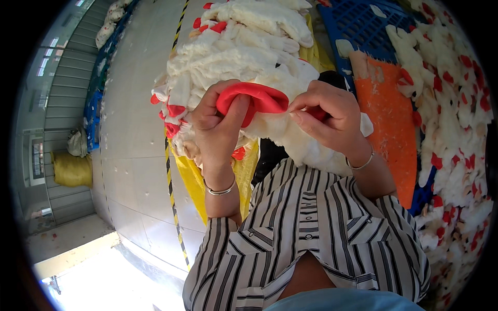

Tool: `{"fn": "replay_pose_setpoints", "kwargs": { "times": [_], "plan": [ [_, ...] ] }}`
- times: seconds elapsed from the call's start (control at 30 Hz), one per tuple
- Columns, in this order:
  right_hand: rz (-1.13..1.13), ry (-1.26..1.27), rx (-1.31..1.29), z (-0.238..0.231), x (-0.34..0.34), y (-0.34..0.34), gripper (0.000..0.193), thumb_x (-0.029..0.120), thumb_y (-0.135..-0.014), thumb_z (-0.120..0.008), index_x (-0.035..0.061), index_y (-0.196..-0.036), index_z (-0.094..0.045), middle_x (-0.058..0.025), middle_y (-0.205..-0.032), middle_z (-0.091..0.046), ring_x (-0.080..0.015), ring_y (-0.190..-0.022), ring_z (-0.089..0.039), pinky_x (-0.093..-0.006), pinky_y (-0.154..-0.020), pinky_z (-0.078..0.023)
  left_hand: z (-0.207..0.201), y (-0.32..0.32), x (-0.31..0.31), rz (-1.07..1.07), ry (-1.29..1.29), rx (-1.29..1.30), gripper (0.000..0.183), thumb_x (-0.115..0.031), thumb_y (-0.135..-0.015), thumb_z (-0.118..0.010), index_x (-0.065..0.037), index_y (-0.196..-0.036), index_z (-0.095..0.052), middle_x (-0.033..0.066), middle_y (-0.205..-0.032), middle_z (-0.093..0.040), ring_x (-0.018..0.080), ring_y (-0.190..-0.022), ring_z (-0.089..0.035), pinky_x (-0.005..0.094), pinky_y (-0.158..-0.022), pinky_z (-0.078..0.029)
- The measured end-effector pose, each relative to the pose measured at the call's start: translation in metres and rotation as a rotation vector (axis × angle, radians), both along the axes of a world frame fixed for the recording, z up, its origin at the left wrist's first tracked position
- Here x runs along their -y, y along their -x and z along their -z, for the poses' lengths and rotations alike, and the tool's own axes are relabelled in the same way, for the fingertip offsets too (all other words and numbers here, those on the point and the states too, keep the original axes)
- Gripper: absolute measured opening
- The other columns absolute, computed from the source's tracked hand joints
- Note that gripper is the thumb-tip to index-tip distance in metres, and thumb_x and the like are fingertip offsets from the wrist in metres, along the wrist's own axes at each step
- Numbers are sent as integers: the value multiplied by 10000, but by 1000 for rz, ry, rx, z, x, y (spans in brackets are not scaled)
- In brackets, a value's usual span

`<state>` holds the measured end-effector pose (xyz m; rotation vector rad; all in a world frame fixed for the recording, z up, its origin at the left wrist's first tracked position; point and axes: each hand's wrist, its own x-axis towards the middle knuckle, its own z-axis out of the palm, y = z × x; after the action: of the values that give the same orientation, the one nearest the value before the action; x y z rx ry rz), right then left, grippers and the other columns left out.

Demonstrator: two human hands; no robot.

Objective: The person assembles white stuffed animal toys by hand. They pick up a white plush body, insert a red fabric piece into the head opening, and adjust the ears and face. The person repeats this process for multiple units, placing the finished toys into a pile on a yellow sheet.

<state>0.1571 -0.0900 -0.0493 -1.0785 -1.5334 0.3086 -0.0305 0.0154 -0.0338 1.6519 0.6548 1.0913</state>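
A white patch (pixel 124 285) is glaring at the lower left of the frame, hiding most details. The gray floor (pixel 137 124) is shining softly above it. In the middle, the hands (pixel 215 124) are showing bright and clear. Straight lines are bending toward the round edge, and black is filling the corners.

Open passage lies on the left, where the grey floor (pixel 137 98) gives a hand a free run up to the left hand (pixel 220 116). Ahead and beneath, the white plush pile (pixel 233 59) blocks travel, while the red fabric piece (pixel 267 98) spans most of the gap toward the right hand (pixel 332 111). Right side obstructed: orange panel (pixel 386 127), blue crate (pixel 345 18), then red-and-white heap (pixel 456 140).
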Motion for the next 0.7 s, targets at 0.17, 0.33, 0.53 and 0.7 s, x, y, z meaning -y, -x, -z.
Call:
{"fn": "replay_pose_setpoints", "kwargs": {
  "times": [0.17,0.33,0.53,0.7],
  "plan": [
    [162,124,-71,18,-16,19,303,99,-755,-777,14,-1012,-640,-84,-807,-602,-218,-635,-581,-302,-565,-459,2,-10,8,69,32,15,175,25,-891,-643,10,-1066,-643,-12,-943,-625,39,-808,-544,185,-707,-461],
    [83,180,-47,6,-14,12,239,64,-774,-753,10,-976,-635,-96,-845,-587,-228,-679,-573,-307,-607,-465,2,-17,13,157,69,30,177,-8,-875,-675,-4,-1049,-644,-11,-910,-601,49,-767,-529,198,-667,-445],
    [126,208,-148,21,-21,-6,114,7,-867,-635,-33,-971,-616,-104,-834,-572,-192,-683,-563,-295,-638,-460,13,-15,1,169,-29,-320,175,-95,-874,-700,-12,-1022,-658,-28,-919,-581,31,-723,-463,197,-625,-378],
    [-111,404,-476,13,-9,-2,208,16,-897,-565,-35,-1084,-640,-67,-899,-662,-117,-747,-591,-260,-665,-474,21,-13,0,211,95,-242,114,-68,-906,-646,-6,-994,-686,-43,-852,-546,22,-682,-408,194,-586,-329]
  ]
}}
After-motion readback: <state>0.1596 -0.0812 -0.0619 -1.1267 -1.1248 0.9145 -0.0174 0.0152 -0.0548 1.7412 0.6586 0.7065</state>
